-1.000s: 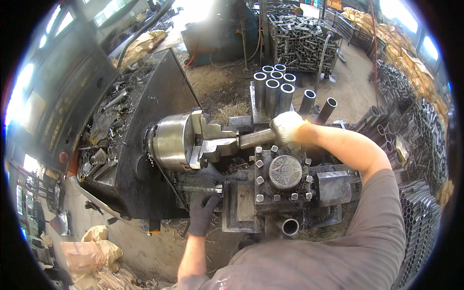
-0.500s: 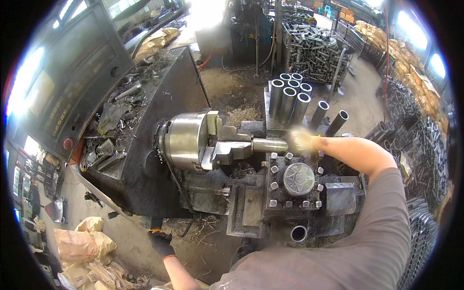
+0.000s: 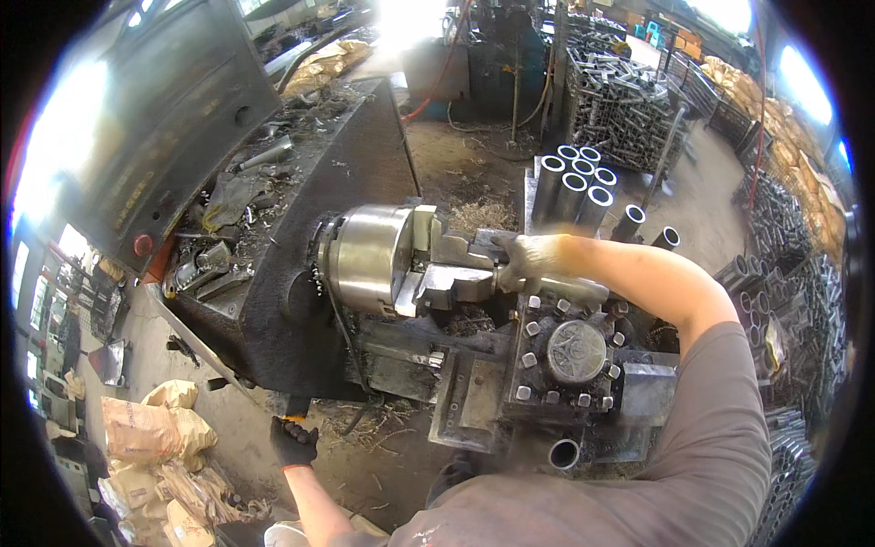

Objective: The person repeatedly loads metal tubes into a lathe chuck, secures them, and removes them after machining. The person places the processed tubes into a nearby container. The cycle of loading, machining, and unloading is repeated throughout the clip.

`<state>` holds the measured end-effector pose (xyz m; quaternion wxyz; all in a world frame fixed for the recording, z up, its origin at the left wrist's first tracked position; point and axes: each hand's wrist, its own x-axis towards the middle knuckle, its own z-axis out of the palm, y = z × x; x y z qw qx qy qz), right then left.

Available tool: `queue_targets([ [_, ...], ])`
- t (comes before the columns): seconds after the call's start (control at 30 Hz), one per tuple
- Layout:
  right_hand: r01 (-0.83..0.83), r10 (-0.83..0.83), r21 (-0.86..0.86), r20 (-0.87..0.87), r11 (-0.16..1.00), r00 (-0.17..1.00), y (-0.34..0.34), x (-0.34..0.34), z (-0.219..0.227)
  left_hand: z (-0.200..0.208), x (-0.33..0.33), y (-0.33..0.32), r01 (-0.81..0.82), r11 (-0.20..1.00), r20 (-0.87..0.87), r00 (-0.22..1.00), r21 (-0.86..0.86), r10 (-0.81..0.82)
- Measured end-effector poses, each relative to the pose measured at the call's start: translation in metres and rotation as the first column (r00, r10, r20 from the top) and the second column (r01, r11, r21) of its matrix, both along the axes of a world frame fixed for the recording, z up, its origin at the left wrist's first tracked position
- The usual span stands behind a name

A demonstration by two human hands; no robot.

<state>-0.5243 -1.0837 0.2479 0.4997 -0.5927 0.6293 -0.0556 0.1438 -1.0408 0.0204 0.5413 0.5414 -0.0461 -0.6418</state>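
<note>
Pointing left at the chuck (image 3: 369,260), the tube (image 3: 583,289) lies sideways under the right hand (image 3: 527,260), the nearer one, which bends over it, while the left hand (image 3: 294,444) is low down by the black bar (image 3: 297,404), and I cannot tell if either grip is closed.

Between headstock (image 3: 339,169) and tool post (image 3: 576,354) sits the lathe chuck (image 3: 369,260); the right hand (image 3: 524,259) lies just right of the chuck, a tube (image 3: 583,289) just behind the tool post; upright tubes (image 3: 571,200) stand farther back, a wire cage (image 3: 618,132) beyond them, sacks (image 3: 144,428) at front left
</note>
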Motion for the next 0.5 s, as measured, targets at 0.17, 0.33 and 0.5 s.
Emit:
queue_targets([
  [0.17, 0.072, -0.077, 0.041, 0.133, 0.997, 0.988, -0.013, -0.025, -0.031, -0.033, 0.012, -0.009, 0.024, 0.994, 0.227, 0.974, -0.109, 0.001],
  [0.33, -0.350, 0.136, -0.215, -0.645, 0.912, 0.752, 0.043, -0.113, -0.106, -0.072, 0.022, -0.024, -0.061, 0.983, 0.227, 0.969, -0.174, 0.100],
  [0.5, -0.428, 0.125, -0.216, -0.758, 0.878, 0.640, 0.068, -0.130, -0.119, -0.041, 0.015, 0.003, 0.085, 0.989, 0.411, 0.911, -0.124, -0.027],
])
